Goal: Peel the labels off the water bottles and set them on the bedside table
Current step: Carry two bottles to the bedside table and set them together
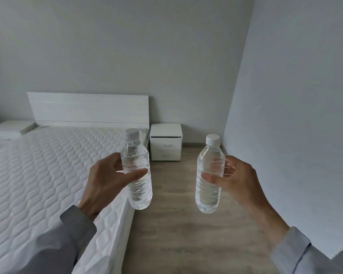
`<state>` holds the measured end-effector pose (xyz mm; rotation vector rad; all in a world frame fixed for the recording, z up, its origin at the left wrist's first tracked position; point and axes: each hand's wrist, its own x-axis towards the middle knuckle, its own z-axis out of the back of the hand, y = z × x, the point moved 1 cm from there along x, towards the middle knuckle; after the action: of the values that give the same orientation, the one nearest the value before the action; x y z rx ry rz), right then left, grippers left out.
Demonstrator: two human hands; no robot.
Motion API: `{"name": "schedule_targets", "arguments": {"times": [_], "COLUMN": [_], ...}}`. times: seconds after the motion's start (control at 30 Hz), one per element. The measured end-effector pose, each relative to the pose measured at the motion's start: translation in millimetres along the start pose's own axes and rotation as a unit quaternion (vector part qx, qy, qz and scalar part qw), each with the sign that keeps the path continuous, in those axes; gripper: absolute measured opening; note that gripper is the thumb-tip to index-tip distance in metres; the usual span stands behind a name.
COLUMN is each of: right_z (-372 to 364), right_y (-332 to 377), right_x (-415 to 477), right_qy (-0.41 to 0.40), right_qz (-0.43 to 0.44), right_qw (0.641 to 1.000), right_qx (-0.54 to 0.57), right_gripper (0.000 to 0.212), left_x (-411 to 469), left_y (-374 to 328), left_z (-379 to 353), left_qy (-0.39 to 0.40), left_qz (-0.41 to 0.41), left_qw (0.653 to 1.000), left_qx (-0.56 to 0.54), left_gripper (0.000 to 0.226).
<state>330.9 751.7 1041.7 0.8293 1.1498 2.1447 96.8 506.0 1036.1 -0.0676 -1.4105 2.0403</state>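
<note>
the left hand (105, 180) grips one clear, white-capped water bottle (137, 171) upright over the edge of the bare mattress (38, 171) while the right hand (236, 180) grips a second bottle (209, 175) above the wooden floor (176, 224), both well short of the white bedside table (165, 142) against the wall.

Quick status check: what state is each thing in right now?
Left bottle: capped, holds water, no label visible, gripped by left hand.
Right bottle: capped, holds water, no label visible, gripped by right hand.
Bedside table: no bottles on it yet.
Mattress: bare.
</note>
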Motion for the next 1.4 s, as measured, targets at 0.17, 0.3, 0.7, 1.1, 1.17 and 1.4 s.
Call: {"name": "schedule_targets", "arguments": {"times": [0.17,0.3,0.7,1.1,1.17,1.4], "right_z": [4.4,-2.4,-56.0,-155.9,-181.3,-279.8], "right_y": [-36.0,-49.4,-111.5,-174.9,-185.6,-218.6], "right_x": [118.8,229.8,568.6,910.4,959.2,1120.1], "right_qy": [0.005,0.007,0.007,0.030,0.029,0.004], "right_qz": [0.024,0.040,0.088,0.077,0.072,0.033], "right_qw": [1.000,0.999,0.995,0.996,0.997,0.999], "right_qx": [-0.004,0.006,0.040,0.030,0.026,0.020], "right_gripper": [0.037,0.043,0.036,0.043,0.042,0.044], "left_x": [106.7,209.3,517.9,820.3,872.5,1067.8], "left_y": [18.3,27.1,65.3,150.6,174.6,267.4], "left_z": [-73.9,-121.0,-221.6,-288.9,-295.5,-309.0], "left_qy": [0.002,0.008,-0.022,-0.050,-0.044,-0.007], "left_qz": [-0.010,-0.010,-0.031,0.017,0.015,0.001], "left_qw": [1.000,1.000,0.999,0.999,0.999,1.000], "left_qx": [-0.023,-0.028,0.006,0.004,0.008,0.004], "left_gripper": [0.041,0.042,0.033,0.035,0.034,0.037]}}
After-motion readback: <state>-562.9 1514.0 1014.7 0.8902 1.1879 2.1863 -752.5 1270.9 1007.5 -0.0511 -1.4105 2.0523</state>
